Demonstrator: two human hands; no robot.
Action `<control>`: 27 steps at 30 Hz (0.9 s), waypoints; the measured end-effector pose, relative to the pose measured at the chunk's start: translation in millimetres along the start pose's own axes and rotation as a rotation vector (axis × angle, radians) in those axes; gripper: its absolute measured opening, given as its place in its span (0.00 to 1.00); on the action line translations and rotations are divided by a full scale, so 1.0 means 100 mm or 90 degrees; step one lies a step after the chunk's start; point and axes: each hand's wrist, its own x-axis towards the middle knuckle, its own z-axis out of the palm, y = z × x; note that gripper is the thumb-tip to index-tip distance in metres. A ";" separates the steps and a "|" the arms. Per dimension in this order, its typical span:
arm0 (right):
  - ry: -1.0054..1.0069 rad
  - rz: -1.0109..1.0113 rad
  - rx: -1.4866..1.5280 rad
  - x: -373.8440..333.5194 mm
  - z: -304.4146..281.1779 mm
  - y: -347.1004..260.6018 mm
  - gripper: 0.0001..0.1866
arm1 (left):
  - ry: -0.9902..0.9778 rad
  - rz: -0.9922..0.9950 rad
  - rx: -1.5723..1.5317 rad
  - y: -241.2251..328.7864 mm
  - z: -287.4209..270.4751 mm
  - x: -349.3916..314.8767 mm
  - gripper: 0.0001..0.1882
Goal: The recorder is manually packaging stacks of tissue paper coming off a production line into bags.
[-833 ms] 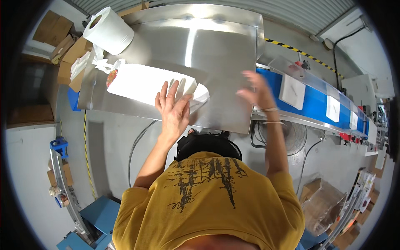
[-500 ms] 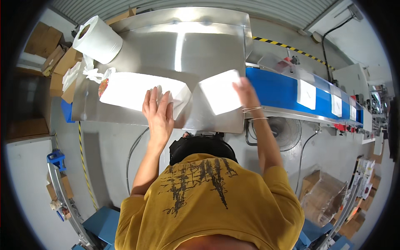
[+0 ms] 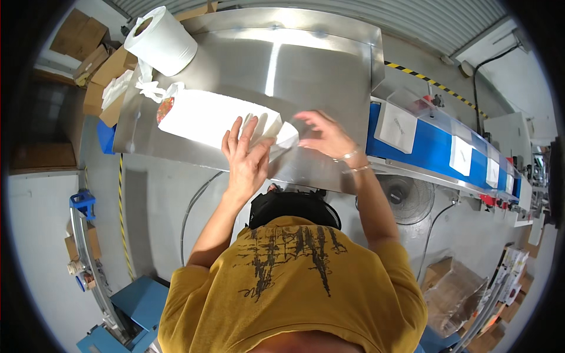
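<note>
A long row of white square packets [image 3: 209,115], packed face to face, lies on the steel table with a red patterned piece at its left end. My left hand [image 3: 248,159] rests on the right end of the row, fingers stretched and spread. By its thumb, the endmost white packet [image 3: 286,136] leans away from the others. Just right of that packet, my right hand [image 3: 329,138] hovers with thumb and fingers apart, slightly blurred and holding nothing. Farther right, a white packet [image 3: 396,127] lies on the near end of the blue conveyor belt [image 3: 432,139].
A big white paper roll [image 3: 168,50] stands at the table's back left, beside crumpled white strips [image 3: 151,91]. Along the belt lie several more packets [image 3: 461,156] under a clear guard. A raised rim bounds the steel table [image 3: 329,65]. A floor fan [image 3: 406,197] stands below the conveyor.
My right hand has let go of a white packet, now on the belt, and come back left toward the row. My left hand stays on the row's right end, where one packet now leans out.
</note>
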 end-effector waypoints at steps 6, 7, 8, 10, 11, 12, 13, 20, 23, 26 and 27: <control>0.013 -0.060 0.063 -0.09 0.08 0.51 0.17 | 0.027 -0.103 -0.041 -0.03 -0.02 0.06 0.19; 0.074 0.082 0.317 -0.19 0.04 0.54 0.15 | 0.027 -0.099 -0.047 -0.10 0.01 0.04 0.19; 0.165 0.120 0.306 -0.26 -0.05 0.52 0.11 | 0.007 -0.103 -0.036 -0.17 0.04 0.00 0.18; 0.270 0.142 0.175 -0.41 -0.26 0.74 0.12 | 0.004 -0.098 -0.021 -0.15 0.04 0.01 0.18; 0.360 0.159 0.048 -0.47 -0.39 0.91 0.13 | 0.004 -0.094 -0.025 -0.14 0.03 0.00 0.18; 0.427 0.221 0.021 -0.53 -0.56 1.15 0.15 | 0.008 -0.084 -0.016 -0.14 0.03 0.00 0.17; 0.491 0.283 -0.005 -0.60 -0.74 1.33 0.17 | 0.013 -0.076 -0.004 -0.15 0.03 0.00 0.17; 0.693 0.256 -0.860 -0.85 -1.07 0.89 0.32 | 0.023 -0.057 -0.014 -0.14 0.07 0.03 0.15; 0.271 0.016 -0.290 -0.50 -0.65 0.54 0.31 | 0.006 -0.046 -0.048 -0.10 0.03 0.04 0.15; 0.019 -0.029 -0.041 -0.06 0.05 0.14 0.31 | -0.038 -0.039 -0.070 -0.05 -0.07 0.07 0.15; 0.023 -0.026 -0.043 0.05 0.13 0.20 0.31 | -0.049 -0.026 -0.072 -0.03 -0.09 0.08 0.16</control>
